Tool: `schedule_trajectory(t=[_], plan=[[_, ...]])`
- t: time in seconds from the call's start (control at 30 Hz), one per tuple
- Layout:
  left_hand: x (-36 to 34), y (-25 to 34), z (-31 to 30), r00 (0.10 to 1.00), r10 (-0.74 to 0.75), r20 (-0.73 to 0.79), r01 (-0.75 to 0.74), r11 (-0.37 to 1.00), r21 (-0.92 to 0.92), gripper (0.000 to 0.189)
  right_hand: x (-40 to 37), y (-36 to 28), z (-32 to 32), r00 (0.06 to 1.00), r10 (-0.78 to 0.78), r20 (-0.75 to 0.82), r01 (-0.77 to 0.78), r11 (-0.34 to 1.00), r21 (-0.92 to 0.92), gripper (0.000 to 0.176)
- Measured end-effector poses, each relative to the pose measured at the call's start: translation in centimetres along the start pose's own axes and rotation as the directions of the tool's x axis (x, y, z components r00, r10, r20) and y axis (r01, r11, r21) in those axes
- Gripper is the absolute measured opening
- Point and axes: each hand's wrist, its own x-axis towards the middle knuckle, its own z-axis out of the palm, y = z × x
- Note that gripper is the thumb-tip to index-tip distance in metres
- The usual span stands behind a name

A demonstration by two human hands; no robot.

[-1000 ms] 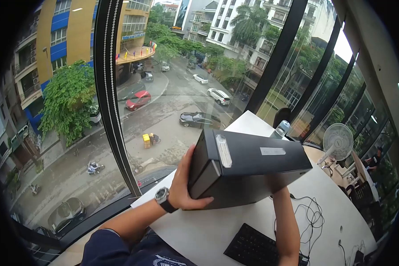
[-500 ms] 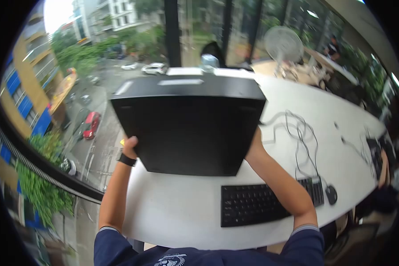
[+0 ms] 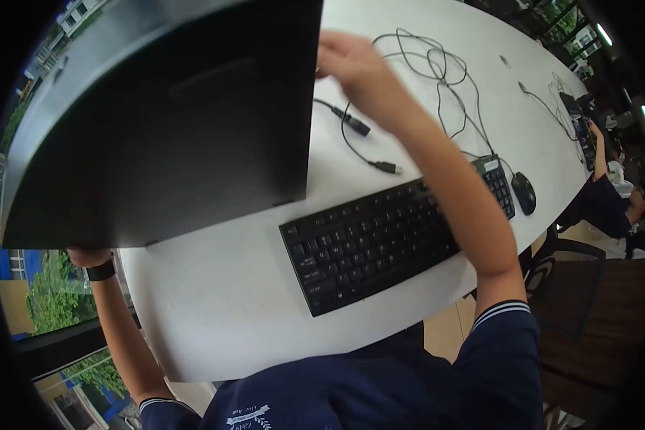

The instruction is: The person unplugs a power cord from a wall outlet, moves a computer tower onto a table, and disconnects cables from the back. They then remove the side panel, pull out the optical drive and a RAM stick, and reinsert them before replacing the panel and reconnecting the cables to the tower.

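Note:
A large black computer case (image 3: pixel 186 136) fills the upper left, its broad dark side facing me and its lower edge at the white table (image 3: pixel 215 308). My left hand (image 3: pixel 89 256) grips its lower left corner, most of the fingers hidden behind it. At the right edge of the case is my right hand (image 3: pixel 347 61), slightly blurred, with curled fingers; whatever they hold is hidden. Below that hand lie a black power plug (image 3: pixel 357 126) and a cable with a small USB-type connector (image 3: pixel 387 168). My right forearm passes over the black keyboard (image 3: pixel 365 244).
A black mouse (image 3: pixel 524 193) sits right of the keyboard. Looped black cables (image 3: pixel 437 72) lie farther back on the table. Another person's arm (image 3: pixel 599 154) reaches over dark equipment at the far right. A chair (image 3: pixel 570 279) stands near the table's right edge.
The computer case has moved left and now looks closer and turned. My right hand has shifted up along its right edge; my left hand is lower and farther left. The view has tilted down.

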Motion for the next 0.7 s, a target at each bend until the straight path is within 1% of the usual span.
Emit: schedule_trajectory(t=[0.03,0.07,0.1,0.13,0.2,0.27,0.3,0.37,0.47,0.57,0.6,0.7], plan=[[-0.3,0.5,-0.1,0.989,0.100,-0.107,-0.081,0.981,0.174,0.052,0.0,0.3,-2.8,0.992,-0.126,0.006,0.123,0.954,-0.275,0.030],[-0.5,0.9,0.1,0.981,0.120,-0.154,-0.086,0.974,0.211,0.051,-0.8,0.5,-5.4,0.997,-0.071,0.044,0.083,0.871,-0.484,0.025],[-0.6,1.2,0.4,0.970,0.139,-0.200,-0.087,0.965,0.248,0.050,-1.6,0.5,-7.5,0.997,-0.013,0.073,0.059,0.739,-0.671,0.022],[-0.5,1.8,0.9,0.978,0.057,-0.203,-0.027,0.989,0.147,0.055,-2.1,1.5,-8.2,0.992,-0.038,0.124,0.118,0.658,-0.743,0.021],[-0.2,2.6,2.3,0.979,-0.102,-0.176,0.093,0.994,-0.059,0.065,-3.3,4.0,-8.2,0.979,-0.089,0.185,0.197,0.661,-0.724,0.022],[-0.2,2.1,4.6,0.962,-0.249,-0.111,0.211,0.938,-0.277,0.075,-4.4,5.1,-8.5,0.957,-0.111,0.266,0.276,0.626,-0.729,0.025],[-0.6,2.0,6.3,0.948,-0.241,-0.210,0.192,0.954,-0.228,0.080,-4.7,5.0,-8.2,0.952,-0.079,0.295,0.275,0.642,-0.715,0.026],[-1.5,2.9,9.3,0.895,-0.203,-0.397,0.176,0.979,-0.103,0.090,-4.9,5.2,-8.0,0.927,-0.109,0.359,0.342,0.638,-0.690,0.032],[-1.0,2.9,10.3,0.887,-0.148,-0.437,0.155,0.988,-0.021,0.093,-5.1,3.9,-7.8,0.851,-0.208,0.482,0.508,0.558,-0.656,0.036],[-1.3,3.1,10.6,0.863,-0.185,-0.471,0.176,0.982,-0.062,0.095,-5.6,2.6,-7.1,0.796,-0.136,0.589,0.544,0.588,-0.599,0.038],[-1.3,3.1,10.6,0.862,-0.186,-0.472,0.178,0.982,-0.063,0.096,-5.6,2.9,-7.1,0.794,-0.147,0.589,0.553,0.576,-0.602,0.036],[-1.2,2.8,9.5,0.863,-0.194,-0.466,0.176,0.981,-0.082,0.098,-5.1,3.9,-8.1,0.886,-0.139,0.442,0.427,0.617,-0.661,0.039]])
